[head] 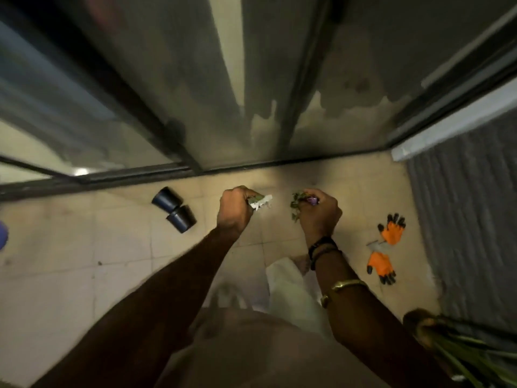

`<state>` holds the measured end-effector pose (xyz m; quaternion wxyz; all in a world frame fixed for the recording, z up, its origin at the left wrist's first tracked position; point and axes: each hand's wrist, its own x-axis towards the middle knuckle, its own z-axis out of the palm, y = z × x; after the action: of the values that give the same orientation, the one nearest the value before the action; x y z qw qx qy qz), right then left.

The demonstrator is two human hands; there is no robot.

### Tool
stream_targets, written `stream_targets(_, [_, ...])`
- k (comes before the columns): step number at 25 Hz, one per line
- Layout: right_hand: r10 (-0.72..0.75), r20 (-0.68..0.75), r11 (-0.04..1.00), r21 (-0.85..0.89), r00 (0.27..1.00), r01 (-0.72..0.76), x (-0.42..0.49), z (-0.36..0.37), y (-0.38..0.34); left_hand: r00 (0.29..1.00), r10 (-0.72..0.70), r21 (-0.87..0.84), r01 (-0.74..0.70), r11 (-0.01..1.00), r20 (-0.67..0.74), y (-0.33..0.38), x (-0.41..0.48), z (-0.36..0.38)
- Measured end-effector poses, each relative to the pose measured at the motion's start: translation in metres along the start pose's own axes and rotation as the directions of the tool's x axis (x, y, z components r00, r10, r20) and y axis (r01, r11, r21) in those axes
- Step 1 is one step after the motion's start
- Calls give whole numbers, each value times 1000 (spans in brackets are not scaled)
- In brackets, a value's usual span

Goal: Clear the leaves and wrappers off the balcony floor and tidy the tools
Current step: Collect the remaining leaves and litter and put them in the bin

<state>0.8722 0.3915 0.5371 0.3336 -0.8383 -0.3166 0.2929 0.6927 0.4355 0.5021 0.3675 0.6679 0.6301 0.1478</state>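
My left hand is closed around a white wrapper with a bit of green leaf sticking out of the fist. My right hand grips a bunch of green leaves together with a small purple wrapper. Both hands are held above the beige tiled balcony floor, close to the sliding glass door. A pair of orange and black work gloves lies on the tiles to the right, with a small metal tool between them.
Two dark blue plastic pots lie on their sides left of my hands. The sliding door track runs across ahead. A grey textured wall stands on the right. A potted plant sits at lower right. White cloth hangs below my arms.
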Motion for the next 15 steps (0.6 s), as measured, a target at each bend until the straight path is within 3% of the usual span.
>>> stream_targets(5, [-211,191,977,28,959,210,-125,88,-89,943,-198,-110,174,978,-269,-98,-79,-118])
stream_targets(8, [-233,336,972,40,913,233,-210,160,-132,881,-281,-141,245,959,-381,-176,-138,-191])
stream_targets(11, [-252,497,964,51,830,262,-296,238,-168,782,-375,-207,312,927,-497,-256,-202,-264])
stream_targets(15, [-309,678,935,89,667,342,-399,335,-225,576,-528,-358,390,848,-625,-347,-275,-343])
